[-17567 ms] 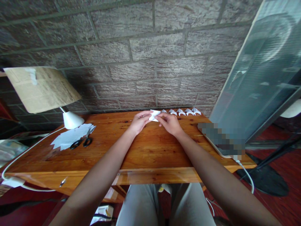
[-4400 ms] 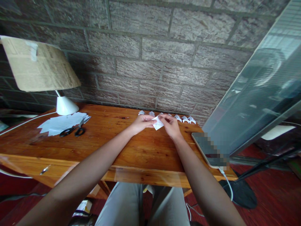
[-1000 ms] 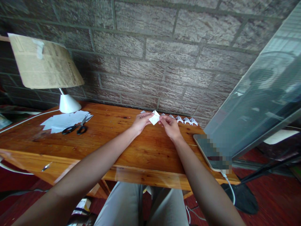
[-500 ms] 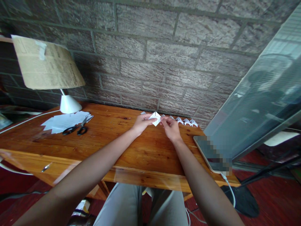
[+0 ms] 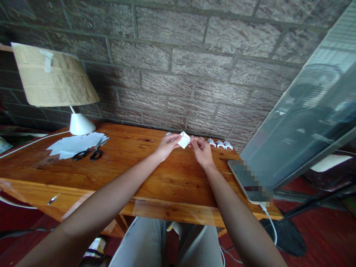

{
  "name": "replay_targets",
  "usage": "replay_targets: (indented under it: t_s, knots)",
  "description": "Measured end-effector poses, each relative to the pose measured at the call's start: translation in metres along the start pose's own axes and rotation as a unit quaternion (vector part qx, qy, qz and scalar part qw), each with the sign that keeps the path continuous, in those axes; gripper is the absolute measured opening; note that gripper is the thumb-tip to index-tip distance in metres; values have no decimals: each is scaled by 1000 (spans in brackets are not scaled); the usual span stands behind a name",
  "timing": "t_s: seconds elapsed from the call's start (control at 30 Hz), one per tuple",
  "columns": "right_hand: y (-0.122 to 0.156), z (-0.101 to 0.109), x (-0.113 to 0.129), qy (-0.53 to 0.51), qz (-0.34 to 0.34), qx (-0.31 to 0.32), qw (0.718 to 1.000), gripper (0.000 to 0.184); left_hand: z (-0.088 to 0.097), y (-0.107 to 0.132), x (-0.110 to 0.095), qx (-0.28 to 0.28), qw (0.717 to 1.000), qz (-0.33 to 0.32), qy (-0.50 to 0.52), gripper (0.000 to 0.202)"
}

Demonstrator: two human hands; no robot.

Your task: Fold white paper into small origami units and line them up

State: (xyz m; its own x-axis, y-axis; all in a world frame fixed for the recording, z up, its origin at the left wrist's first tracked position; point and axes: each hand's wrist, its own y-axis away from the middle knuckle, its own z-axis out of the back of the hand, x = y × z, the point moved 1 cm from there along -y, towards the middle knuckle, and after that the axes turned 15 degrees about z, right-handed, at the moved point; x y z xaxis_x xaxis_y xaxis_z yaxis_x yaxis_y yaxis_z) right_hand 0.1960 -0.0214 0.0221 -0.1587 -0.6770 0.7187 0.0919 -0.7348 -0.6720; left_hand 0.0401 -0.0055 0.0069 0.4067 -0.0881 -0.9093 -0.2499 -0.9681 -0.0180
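A small folded white paper piece [image 5: 184,140] is held above the far part of the wooden table [image 5: 116,174], turned like a diamond. My left hand [image 5: 167,144] pinches its left corner and my right hand [image 5: 201,150] pinches its right side; both are closed on it. Behind my hands, along the wall, stands a row of several small folded paper figures [image 5: 219,143], partly hidden by my fingers.
A stack of white paper sheets [image 5: 75,142] with black scissors [image 5: 86,154] on it lies at the table's left. A white lamp [image 5: 78,124] with a paper shade stands behind it. A tablet [image 5: 246,181] with a white cable lies at the right edge, next to a glass panel.
The paper piece has been turned and shifted slightly between my fingers; both hands stay in about the same place. The view has barely moved.
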Motion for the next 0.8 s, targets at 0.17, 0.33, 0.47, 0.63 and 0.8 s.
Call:
replay_targets:
  t_s: [0.17,0.33,0.47,0.63,0.8]
  knots:
    - [0,-2,-3,-15,-21,-12,1000,44,0,-1,0,-34,998,-46,-31,38]
    - [1,-3,-1,-51,-23,-2,998,39,-1,1,-4,-58,994,-76,-48,35]
    - [0,0,-2,-38,-15,-22,999,36,-2,4,-4,-36,995,-59,-72,48]
    - [0,0,-6,-35,5,-14,999,36,-2,6,-2,15,994,-18,-104,50]
    - [0,0,-9,12,35,-37,999,35,1,2,2,7,999,42,-27,33]
